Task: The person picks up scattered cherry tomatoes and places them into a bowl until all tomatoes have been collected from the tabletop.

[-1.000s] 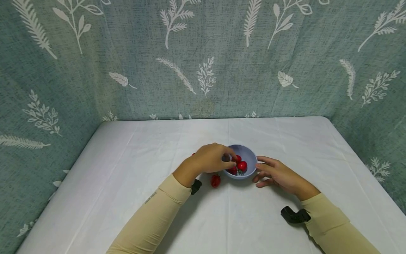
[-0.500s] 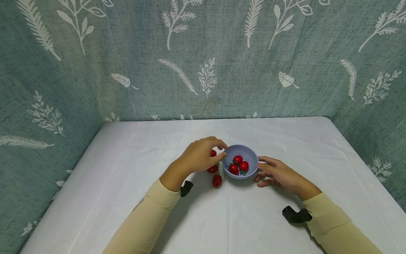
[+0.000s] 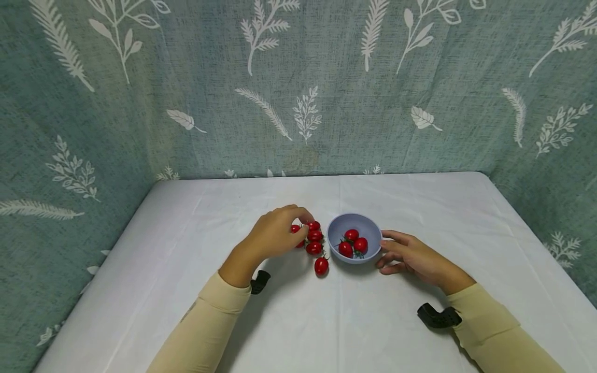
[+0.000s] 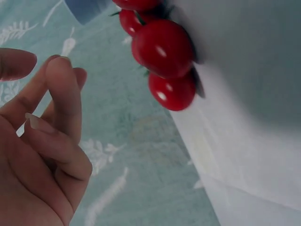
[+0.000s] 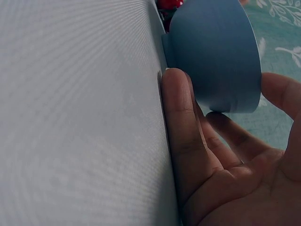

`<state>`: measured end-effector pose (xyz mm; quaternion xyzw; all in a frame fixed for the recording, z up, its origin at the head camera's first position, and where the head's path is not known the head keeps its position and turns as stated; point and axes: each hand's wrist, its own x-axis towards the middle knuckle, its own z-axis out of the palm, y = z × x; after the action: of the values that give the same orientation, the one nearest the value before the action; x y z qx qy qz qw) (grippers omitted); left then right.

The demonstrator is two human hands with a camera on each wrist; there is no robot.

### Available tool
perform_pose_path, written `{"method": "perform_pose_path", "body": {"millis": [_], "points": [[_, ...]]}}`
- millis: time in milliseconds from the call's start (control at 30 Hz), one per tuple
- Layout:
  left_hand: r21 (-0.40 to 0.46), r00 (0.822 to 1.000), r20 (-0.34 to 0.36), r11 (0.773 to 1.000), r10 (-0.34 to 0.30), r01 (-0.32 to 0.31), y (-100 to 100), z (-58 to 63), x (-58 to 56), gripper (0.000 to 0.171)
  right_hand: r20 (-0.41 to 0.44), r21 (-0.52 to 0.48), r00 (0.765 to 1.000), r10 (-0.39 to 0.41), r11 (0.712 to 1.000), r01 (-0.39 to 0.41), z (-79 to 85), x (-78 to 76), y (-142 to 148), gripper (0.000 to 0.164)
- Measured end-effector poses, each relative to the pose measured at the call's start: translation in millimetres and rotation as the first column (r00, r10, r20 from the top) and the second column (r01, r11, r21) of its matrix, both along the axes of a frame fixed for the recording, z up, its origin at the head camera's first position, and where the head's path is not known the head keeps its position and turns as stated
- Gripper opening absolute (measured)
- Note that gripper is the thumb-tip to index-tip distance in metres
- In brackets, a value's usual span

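In the head view, my left hand (image 3: 280, 231) hovers over the left part of a cluster of small red cherry tomatoes (image 3: 314, 236), its fingers loosely bent. Nothing is between those fingers in the left wrist view, where several tomatoes (image 4: 164, 49) lie beyond the hand. A light blue bowl (image 3: 333, 238) stands just right of the cluster, with three tomatoes (image 3: 346, 249) inside. My right hand (image 3: 412, 257) rests on the table against the bowl's right side. In the right wrist view its thumb (image 5: 282, 94) touches the rim of the bowl (image 5: 216, 52), and the fingers lie relaxed beside the wall.
One tomato (image 3: 321, 266) lies a little nearer than the rest of the cluster. A white cloth covers the table (image 3: 373, 321), and a green leaf-patterned curtain (image 3: 298, 114) hangs behind its far edge and along both sides.
My left hand has drawn out of the bowl and moved left over the tomatoes on the table, uncovering the tomatoes in the bowl. The right hand has stayed at the bowl.
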<state>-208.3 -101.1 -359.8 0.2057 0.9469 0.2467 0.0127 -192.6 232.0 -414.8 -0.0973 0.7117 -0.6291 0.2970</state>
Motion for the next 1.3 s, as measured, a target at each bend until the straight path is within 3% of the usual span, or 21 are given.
{"method": "perform_pose_path", "body": {"millis": [200, 533, 900, 1300], "points": [[-0.018, 0.999, 0.038, 0.999, 0.033, -0.032, -7.6, -5.9, -2.3, 0.025, -0.001, 0.002, 1.000, 0.003, 1.000, -0.003, -1.2, -1.3, 0.5, 0.066], [-0.098, 0.996, 0.043, 0.992, 0.082, -0.077, -21.3, -17.7, -11.8, 0.024, 0.009, 0.025, 1.000, -0.011, 1.000, 0.011, -2.0, -4.2, 0.3, 0.068], [-0.164, 0.998, 0.060, 0.986, 0.021, -0.011, -27.6, -26.9, -13.9, 0.030, 0.005, 0.026, 1.000, -0.008, 1.000, 0.008, -2.8, -0.8, 0.7, 0.069], [-0.160, 0.996, 0.062, 0.985, 0.070, -0.059, -26.9, -29.1, -15.9, 0.019, -0.013, 0.031, 1.000, -0.006, 1.000, 0.007, -5.0, -1.6, 2.0, 0.069]]}}
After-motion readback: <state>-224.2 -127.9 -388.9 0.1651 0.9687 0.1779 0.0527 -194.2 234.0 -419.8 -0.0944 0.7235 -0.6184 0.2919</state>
